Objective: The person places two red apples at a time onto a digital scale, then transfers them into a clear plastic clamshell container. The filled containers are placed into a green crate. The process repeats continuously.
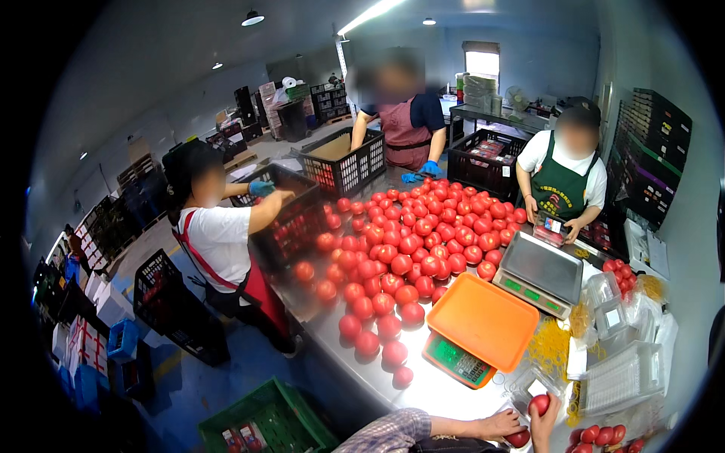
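Note:
My left hand (501,424) has its fingers over a red tomato (517,438) at the bottom of the view, beside an open clear plastic clamshell box (535,380). Just to the right, my right hand (545,422) grips another red tomato (538,404) at the box's near edge. Above my hands stands an orange digital scale (484,323) with a bare tray. A large heap of tomatoes (408,246) spreads over the metal table (374,393). Stacked clear clamshell boxes (620,379) and loose yellow rubber bands (550,342) lie to the right.
Across the table, a person in a green apron (566,184) holds a packed box beside a steel scale (542,266). Two other people stand by black crates (345,164). A green crate (266,419) stands below the table's left edge. More tomatoes (605,435) lie at lower right.

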`<state>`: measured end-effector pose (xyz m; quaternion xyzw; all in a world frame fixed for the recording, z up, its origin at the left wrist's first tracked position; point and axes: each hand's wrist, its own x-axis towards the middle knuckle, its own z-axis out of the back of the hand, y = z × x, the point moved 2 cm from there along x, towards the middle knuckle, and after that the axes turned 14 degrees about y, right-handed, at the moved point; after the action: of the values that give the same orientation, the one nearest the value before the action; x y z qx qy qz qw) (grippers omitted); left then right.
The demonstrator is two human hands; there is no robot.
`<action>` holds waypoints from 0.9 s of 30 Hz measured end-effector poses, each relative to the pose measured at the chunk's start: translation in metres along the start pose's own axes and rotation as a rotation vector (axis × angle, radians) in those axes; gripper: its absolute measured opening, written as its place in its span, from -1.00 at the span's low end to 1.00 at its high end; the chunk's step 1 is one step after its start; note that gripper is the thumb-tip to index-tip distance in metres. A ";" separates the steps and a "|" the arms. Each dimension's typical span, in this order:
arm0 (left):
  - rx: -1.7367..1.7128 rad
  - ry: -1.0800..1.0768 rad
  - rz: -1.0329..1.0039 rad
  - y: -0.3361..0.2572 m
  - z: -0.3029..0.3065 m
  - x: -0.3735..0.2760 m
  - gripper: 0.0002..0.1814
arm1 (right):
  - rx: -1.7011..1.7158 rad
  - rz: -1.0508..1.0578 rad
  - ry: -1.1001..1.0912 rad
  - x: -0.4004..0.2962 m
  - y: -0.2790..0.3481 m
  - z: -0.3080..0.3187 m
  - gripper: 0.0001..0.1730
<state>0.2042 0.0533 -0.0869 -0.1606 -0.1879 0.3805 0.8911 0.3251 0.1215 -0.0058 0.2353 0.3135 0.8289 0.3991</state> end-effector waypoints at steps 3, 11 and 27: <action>0.038 -0.079 -0.098 0.000 0.001 -0.002 -0.47 | -0.153 -0.278 0.308 -0.025 -0.037 -0.015 -0.01; -0.015 -0.130 -0.051 -0.009 0.009 -0.013 -0.51 | -0.171 -0.189 0.209 -0.032 -0.025 -0.031 -0.28; -0.361 -0.258 0.517 0.013 -0.012 -0.042 -0.26 | 0.008 -0.379 -0.228 -0.030 -0.148 -0.021 -0.37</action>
<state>0.1745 0.0291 -0.1121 -0.3086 -0.3166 0.5717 0.6911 0.4044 0.1619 -0.1292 0.2661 0.3080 0.7059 0.5796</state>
